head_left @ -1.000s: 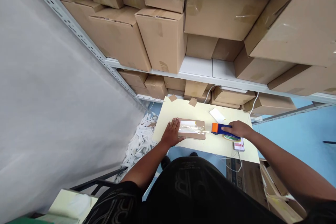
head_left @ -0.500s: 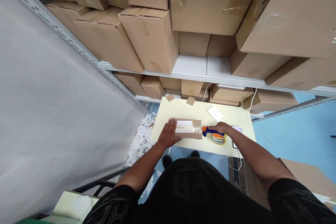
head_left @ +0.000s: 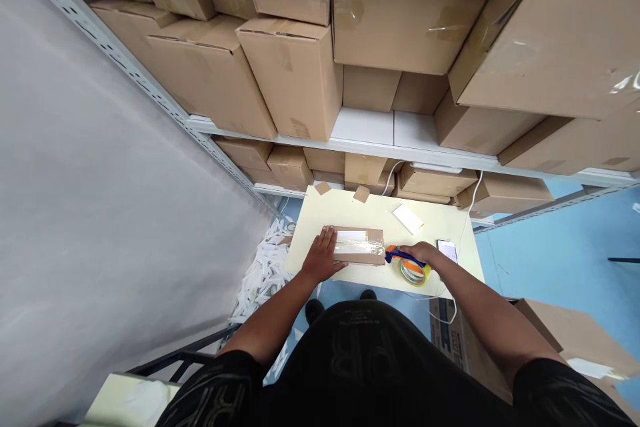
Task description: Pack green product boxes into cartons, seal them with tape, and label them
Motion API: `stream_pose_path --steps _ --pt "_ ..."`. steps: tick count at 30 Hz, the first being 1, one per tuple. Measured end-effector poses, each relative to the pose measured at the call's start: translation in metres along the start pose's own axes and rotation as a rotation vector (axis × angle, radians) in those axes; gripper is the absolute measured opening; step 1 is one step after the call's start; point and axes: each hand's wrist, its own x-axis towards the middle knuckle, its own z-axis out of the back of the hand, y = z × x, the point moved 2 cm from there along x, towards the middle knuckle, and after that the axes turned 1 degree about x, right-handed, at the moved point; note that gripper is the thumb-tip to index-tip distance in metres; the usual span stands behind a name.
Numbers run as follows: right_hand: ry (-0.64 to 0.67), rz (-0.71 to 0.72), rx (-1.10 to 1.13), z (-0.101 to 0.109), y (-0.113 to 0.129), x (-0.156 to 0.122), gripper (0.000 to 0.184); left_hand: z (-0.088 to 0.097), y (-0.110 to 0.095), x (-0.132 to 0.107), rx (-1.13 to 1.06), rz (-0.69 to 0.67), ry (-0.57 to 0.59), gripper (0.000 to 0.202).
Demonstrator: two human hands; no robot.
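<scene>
A small cardboard box (head_left: 360,258) lies on the pale yellow table, with a white label and shiny clear tape across its top. My left hand (head_left: 321,255) clasps its left end, fingers at the far side and thumb along the near side. In my right hand (head_left: 419,252) is the handle of a blue and orange tape dispenser (head_left: 394,253). Its front end meets the box's right end. The tape roll (head_left: 413,272) hangs below the handle, tilted towards me. Whether tape runs between dispenser and box is too small to tell.
A white card (head_left: 407,219) and a phone (head_left: 447,251) lie on the table (head_left: 345,207), with cardboard scraps at its far edge. A white cable (head_left: 475,197) crosses its right side. Shelves of cardboard boxes (head_left: 295,80) stand behind. Paper strips (head_left: 260,273) heap on the floor at left.
The tape dispenser has tilted in my right hand, its roll swinging slightly left and towards me. My left hand and the box stay in place. The view has shifted slightly.
</scene>
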Motion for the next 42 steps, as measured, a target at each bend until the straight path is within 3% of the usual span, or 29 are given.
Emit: stream_pose_path --steps 5,10,14,20,22,25,27,29,31,35,38,42 --pt "-0.136 -0.100 -0.237 -0.002 0.007 -0.013 0.059 0.001 0.000 0.000 0.003 -0.003 -0.015 0.110" --pt "-0.233 -0.050 -0.159 -0.017 -0.010 -0.034 0.076 0.000 -0.001 0.000 -0.008 -0.006 -0.010 0.109" --pt "-0.358 0.008 -0.141 -0.039 -0.024 -0.039 0.067 0.000 0.000 0.000 -0.056 0.001 -0.002 0.108" --pt "-0.525 0.111 -0.317 -0.081 -0.024 -0.017 0.048 0.005 0.008 0.001 -0.315 -0.006 -0.001 0.102" --pt "-0.529 0.111 -0.311 -0.088 -0.025 -0.010 0.044 0.007 0.015 0.000 -0.458 0.049 -0.055 0.095" --pt "-0.625 0.144 -0.244 -0.093 -0.030 -0.008 0.039 0.000 0.031 -0.008 -0.751 0.257 -0.132 0.082" --pt "-0.677 0.261 -0.154 -0.098 -0.030 -0.011 0.045 -0.013 0.041 -0.019 -0.964 0.423 -0.074 0.081" --pt "-0.613 0.416 -0.005 -0.107 -0.027 -0.012 0.056 -0.027 0.046 -0.031 -1.072 0.521 0.048 0.090" --pt "-0.448 0.519 0.175 -0.120 -0.017 -0.012 0.070 -0.035 0.044 -0.039 -1.068 0.522 0.146 0.098" --pt "-0.203 0.514 0.447 -0.140 0.014 -0.008 0.078 -0.035 0.030 -0.036 -1.065 0.408 0.172 0.091" --pt "-0.230 0.472 0.478 -0.137 0.034 -0.013 0.062 -0.027 0.022 -0.028 -1.028 0.370 0.107 0.076" --pt "-0.373 0.470 0.426 -0.112 0.046 -0.026 0.038 -0.014 0.021 -0.023 -0.865 0.426 0.086 0.067"
